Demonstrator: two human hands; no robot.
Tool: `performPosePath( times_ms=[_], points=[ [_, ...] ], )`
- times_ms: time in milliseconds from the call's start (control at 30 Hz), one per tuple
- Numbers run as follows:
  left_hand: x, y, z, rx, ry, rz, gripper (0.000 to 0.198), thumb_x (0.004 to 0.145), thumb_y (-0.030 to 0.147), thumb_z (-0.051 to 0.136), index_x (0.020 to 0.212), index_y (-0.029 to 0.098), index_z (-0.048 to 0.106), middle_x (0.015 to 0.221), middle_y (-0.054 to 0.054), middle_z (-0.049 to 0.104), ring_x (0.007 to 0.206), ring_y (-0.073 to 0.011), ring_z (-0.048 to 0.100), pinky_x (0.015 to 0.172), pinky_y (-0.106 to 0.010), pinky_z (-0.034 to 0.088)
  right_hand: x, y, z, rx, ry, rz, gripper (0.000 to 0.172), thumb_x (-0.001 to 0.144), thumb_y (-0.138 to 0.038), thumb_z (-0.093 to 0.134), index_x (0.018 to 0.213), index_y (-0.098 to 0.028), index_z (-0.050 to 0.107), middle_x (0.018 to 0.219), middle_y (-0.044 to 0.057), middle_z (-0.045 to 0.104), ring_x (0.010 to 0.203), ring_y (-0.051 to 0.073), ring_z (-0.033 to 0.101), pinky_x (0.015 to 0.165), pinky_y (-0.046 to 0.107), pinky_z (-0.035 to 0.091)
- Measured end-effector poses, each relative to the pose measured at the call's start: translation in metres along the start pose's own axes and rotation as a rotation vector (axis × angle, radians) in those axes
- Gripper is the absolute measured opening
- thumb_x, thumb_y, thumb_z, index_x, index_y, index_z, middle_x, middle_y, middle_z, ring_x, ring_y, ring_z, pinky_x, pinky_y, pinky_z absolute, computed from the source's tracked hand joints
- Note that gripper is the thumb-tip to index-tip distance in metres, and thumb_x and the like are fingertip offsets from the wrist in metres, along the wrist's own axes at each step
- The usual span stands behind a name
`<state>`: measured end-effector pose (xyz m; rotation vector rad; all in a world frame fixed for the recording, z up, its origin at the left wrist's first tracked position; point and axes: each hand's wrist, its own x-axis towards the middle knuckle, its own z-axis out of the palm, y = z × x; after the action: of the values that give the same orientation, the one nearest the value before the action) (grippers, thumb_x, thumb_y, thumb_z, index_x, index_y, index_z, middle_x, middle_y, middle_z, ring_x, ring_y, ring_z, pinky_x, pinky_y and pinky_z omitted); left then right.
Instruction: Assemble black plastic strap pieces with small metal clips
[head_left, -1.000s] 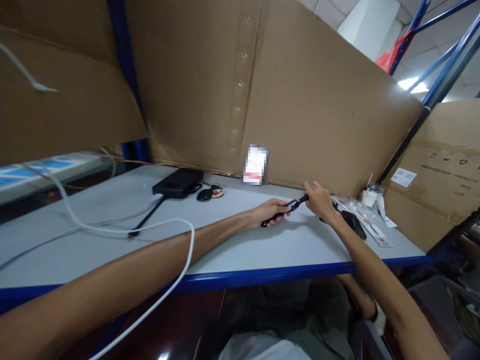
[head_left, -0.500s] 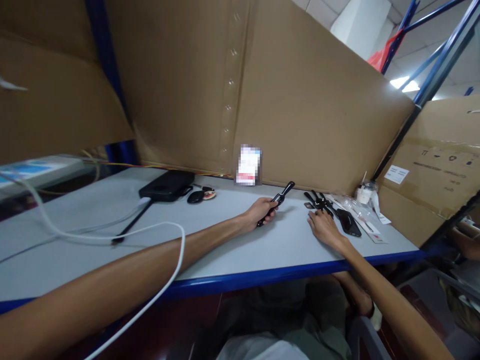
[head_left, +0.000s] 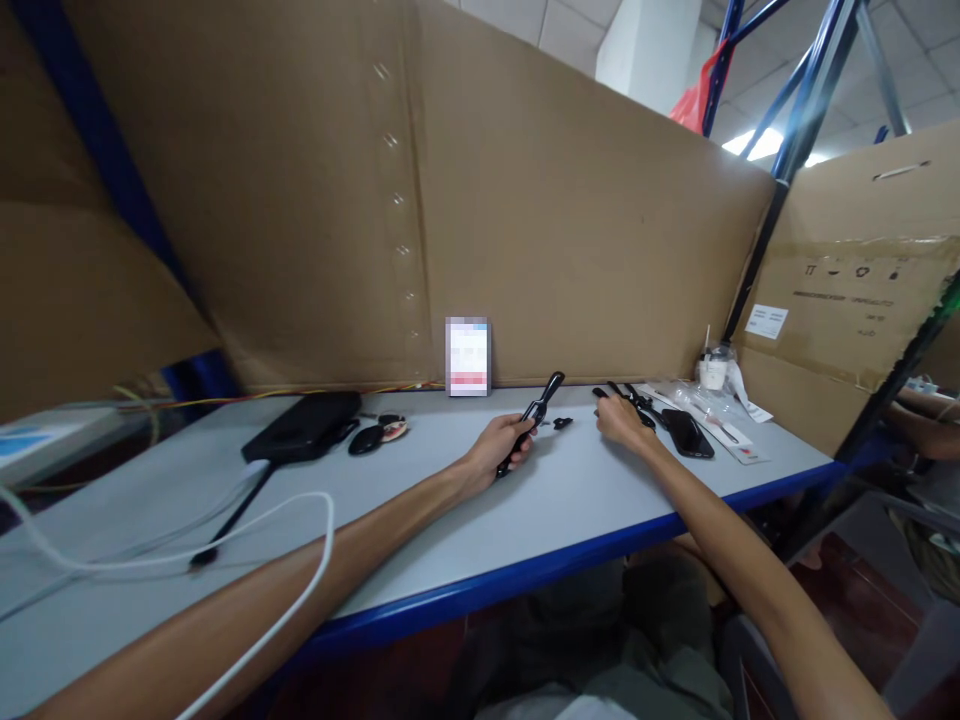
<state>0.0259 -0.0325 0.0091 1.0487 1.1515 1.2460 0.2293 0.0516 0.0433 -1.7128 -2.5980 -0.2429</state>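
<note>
Head view shows your left hand [head_left: 501, 447] clenched around a black handle [head_left: 531, 417], gripping its lower end so the upper end sticks up and away from you, tilted toward the cardboard wall [head_left: 525, 220]. Take the handle as your landmark. Your left hand rests on the grey bench [head_left: 420, 530] right below it.

Just right of the handle, a small black part [head_left: 561, 423] lies loose on the bench, apart from both hands. Further right, your right hand [head_left: 619, 420] lies low on the bench with its fingers curled loosely; you cannot tell whether it grips anything. Its fingertips sit near a cluster of black pieces [head_left: 634, 398] lying beyond it. Right of those pieces lies a dark phone [head_left: 687, 434], and past it some clear bags [head_left: 709, 415] with a strip of paper. A small white jar [head_left: 713, 371] stands at the far right, against the wall.

Behind the handle and slightly left, a small card [head_left: 467, 356] leans upright against the wall. Well left of the handle lie a black key fob [head_left: 367, 439] with a round tag beside it, then a flat black box [head_left: 306, 427]. A black cable [head_left: 225, 523] runs from that box toward you, and a white cable [head_left: 292, 560] loops across the bench near your left forearm.

Far right of the handle, beyond the bench edge, another person's arm [head_left: 919, 420] shows beside a cardboard box [head_left: 847, 290].
</note>
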Motion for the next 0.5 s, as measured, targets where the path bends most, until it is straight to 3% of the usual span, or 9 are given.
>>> performPosePath(
  times_ms=[133,300,500],
  points=[
    [-0.001,0.001,0.001,-0.022,0.021,0.018,0.017,0.091,0.024,0.055,0.077,0.018,0.051,0.050,0.007,0.044,0.035,-0.0044,0.033,0.035,-0.018,0.019,-0.033,0.003,0.009,-0.045,0.055,-0.166,0.037,0.088,0.001,0.045,0.112,-0.005,0.073,0.124,0.025,0.069,0.129,0.029,0.057,0.102,0.032,0.040],
    [-0.003,0.003,0.001,-0.029,0.014,0.011,0.020,0.089,0.027,0.060,0.075,0.018,0.050,0.050,0.006,0.045,0.036,-0.0045,0.034,0.035,-0.018,0.018,-0.066,0.008,0.009,0.103,0.014,-0.241,0.032,0.101,-0.011,0.040,0.116,-0.011,0.067,0.112,0.018,0.072,0.108,0.025,0.068,0.091,0.030,0.044],
    [-0.004,0.002,0.002,0.024,0.008,0.026,0.018,0.090,0.027,0.059,0.076,0.018,0.052,0.051,0.006,0.046,0.036,-0.0049,0.035,0.036,-0.018,0.020,-0.121,0.011,0.021,0.216,0.138,-0.345,0.032,0.105,-0.022,0.041,0.130,-0.019,0.061,0.132,0.015,0.065,0.121,0.025,0.062,0.101,0.035,0.046]
  ],
)
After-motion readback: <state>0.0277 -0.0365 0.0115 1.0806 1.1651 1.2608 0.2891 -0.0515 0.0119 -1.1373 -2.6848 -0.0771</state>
